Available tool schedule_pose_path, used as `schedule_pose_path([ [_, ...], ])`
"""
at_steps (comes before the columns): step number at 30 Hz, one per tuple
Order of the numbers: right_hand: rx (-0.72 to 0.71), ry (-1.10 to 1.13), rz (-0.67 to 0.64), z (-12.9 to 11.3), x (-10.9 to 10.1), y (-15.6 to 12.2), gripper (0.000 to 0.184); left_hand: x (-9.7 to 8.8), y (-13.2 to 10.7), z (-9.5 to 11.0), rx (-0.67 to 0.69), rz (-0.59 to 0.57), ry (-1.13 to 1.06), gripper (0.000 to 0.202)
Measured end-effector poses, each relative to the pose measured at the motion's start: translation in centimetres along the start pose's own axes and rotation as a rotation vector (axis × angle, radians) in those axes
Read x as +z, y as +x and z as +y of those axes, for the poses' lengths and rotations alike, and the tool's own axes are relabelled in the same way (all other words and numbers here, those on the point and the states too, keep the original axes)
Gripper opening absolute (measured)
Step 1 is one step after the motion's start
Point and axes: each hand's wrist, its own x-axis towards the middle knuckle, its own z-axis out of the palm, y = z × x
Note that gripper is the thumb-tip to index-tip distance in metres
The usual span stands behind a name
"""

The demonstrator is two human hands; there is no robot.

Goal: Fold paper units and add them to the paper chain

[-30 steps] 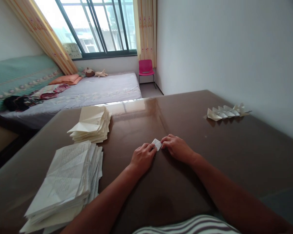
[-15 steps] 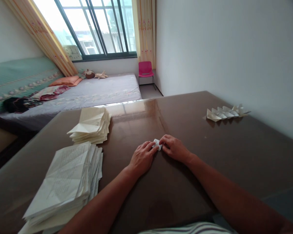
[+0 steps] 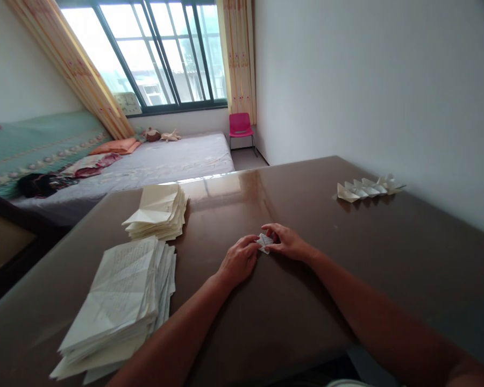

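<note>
A small folded piece of paper (image 3: 265, 243), white with dark print or writing, is between my two hands over the brown table (image 3: 306, 204). My left hand (image 3: 241, 259) pinches its left corner, thumb and fingers together. On the other side, my right hand (image 3: 287, 242) curves around the paper's right edge, its thumb and index finger touching it and spread a little apart. Part of the paper is hidden behind the fingertips.
Left of my arms lie a stack of written white sheets (image 3: 113, 301) and, behind it, a stack of cream sheets (image 3: 157, 209). A row of folded paper pieces (image 3: 365, 189) stands at the right. Beyond the table are a bed (image 3: 193, 156) and a pink chair (image 3: 241, 124).
The fingers of my right hand have spread and lifted slightly around the folded paper, and more of it shows. The whole view has tilted up a little.
</note>
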Motion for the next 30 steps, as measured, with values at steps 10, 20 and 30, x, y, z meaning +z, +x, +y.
schedule_pose_path([
  [10, -0.015, 0.304, 0.099, -1.7, -0.2, -0.1, 0.019, -0.2, 0.6, -0.1, -0.154, 0.088, -0.113, 0.021],
  [20, -0.137, 0.241, 0.217, -1.8, 0.7, -0.2, 0.021, -0.5, 0.8, -0.1, -0.128, 0.251, 0.018, 0.021],
  [30, -0.128, 0.243, 0.194, -2.1, 0.4, 0.0, 0.02, -0.7, 0.9, -0.2, -0.208, 0.17, -0.097, 0.021],
])
